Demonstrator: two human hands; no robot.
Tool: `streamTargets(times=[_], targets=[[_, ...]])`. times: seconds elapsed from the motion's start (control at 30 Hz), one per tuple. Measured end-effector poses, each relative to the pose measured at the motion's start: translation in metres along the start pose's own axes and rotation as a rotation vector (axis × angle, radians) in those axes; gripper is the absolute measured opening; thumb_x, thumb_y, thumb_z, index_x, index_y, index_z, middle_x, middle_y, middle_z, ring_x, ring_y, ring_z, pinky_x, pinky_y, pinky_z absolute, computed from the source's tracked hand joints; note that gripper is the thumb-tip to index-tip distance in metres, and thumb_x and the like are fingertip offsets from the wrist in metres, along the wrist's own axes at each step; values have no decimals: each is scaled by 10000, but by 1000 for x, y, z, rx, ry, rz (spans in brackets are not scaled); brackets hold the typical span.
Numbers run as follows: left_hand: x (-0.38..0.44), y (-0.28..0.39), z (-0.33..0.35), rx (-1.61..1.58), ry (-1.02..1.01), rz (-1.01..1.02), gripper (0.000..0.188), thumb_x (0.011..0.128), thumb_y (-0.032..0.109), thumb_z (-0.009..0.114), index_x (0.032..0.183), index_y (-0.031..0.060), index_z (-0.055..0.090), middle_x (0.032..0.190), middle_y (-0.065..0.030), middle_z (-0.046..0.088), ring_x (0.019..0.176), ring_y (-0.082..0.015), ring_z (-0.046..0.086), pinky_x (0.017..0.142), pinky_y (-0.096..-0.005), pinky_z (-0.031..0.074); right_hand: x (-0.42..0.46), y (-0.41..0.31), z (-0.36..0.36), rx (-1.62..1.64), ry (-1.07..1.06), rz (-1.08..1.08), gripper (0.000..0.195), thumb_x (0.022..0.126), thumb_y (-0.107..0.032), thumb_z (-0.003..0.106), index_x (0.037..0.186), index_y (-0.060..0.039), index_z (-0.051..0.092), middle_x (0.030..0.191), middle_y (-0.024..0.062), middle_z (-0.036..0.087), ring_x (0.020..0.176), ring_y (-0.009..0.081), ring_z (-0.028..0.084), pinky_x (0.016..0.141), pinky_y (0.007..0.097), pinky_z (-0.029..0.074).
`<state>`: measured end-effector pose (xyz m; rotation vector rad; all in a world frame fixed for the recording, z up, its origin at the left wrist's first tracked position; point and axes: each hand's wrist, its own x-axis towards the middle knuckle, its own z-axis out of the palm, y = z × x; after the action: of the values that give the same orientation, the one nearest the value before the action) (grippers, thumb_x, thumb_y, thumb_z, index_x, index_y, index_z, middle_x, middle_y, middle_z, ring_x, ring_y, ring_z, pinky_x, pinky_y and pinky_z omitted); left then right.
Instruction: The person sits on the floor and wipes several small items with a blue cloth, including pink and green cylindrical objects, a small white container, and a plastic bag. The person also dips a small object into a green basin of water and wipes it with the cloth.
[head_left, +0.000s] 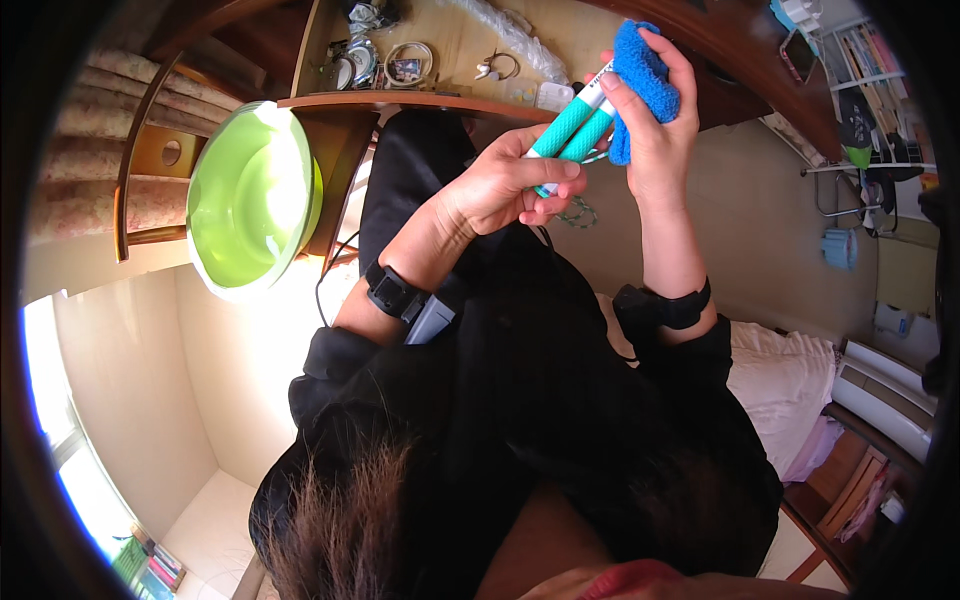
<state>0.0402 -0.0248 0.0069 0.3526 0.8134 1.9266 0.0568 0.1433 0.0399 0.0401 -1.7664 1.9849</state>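
My left hand (501, 180) grips the lower ends of two teal-and-white jump rope handles (564, 124), held side by side at a slant. Printed lettering marks the white part of one handle. A thin green-and-white cord (581, 216) dangles in loops below them. In my right hand (664, 124) is a bunched blue terry cloth (646, 73), which lies against the handles' upper ends. My right thumb presses near the white part. The cloth and fingers hide the tips of the handles.
An open wooden drawer (442, 103) lies in front, holding a coiled white cable (409, 64), plastic wrap (517, 37) and small items. A green plastic basin (251, 199) rests on a wooden chair (154, 154) at left. A phone (797, 56) lies on the desk at upper right.
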Motion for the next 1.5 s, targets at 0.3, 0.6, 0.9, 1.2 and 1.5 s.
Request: streamTargets(times=[0.3,0.6,0.9,1.2,1.5], targets=[[-8,2,12,435,206,98,250,872,1,630,1093,19,515,688,-31,527,517,-78,479,419,-192,336,-19,2,-7,-588,-286,-372,346,871,-275,732,1156,-93,658,973,102,688,897,214,682,752,310,544],[-16,0,-11,283,125,-20,260,861,46,665,1064,15,506,698,-46,544,525,-84,499,416,-186,336,-45,1,4,-548,-304,-310,259,846,-199,752,1068,-78,692,902,83,641,875,236,660,809,330,509],[-20,-4,-9,35,-11,5,216,841,14,587,1045,-7,520,712,-64,517,476,-103,435,402,-209,262,-55,-10,-1,-498,-412,-225,245,845,-168,750,1060,-71,683,935,86,643,939,225,643,812,336,502],[-8,-3,0,2118,815,633,428,760,87,631,1181,137,578,835,-44,565,732,-236,605,610,-343,524,-32,-1,1,-388,36,-82,414,905,-289,704,1227,-40,627,1067,89,685,902,131,639,805,260,507],[-14,12,-18,2206,1032,1109,341,733,87,648,1073,112,631,815,-25,515,739,-196,546,616,-306,458,-20,1,14,-562,108,-356,279,911,-216,683,1094,-6,660,838,136,707,684,199,694,620,279,539]])
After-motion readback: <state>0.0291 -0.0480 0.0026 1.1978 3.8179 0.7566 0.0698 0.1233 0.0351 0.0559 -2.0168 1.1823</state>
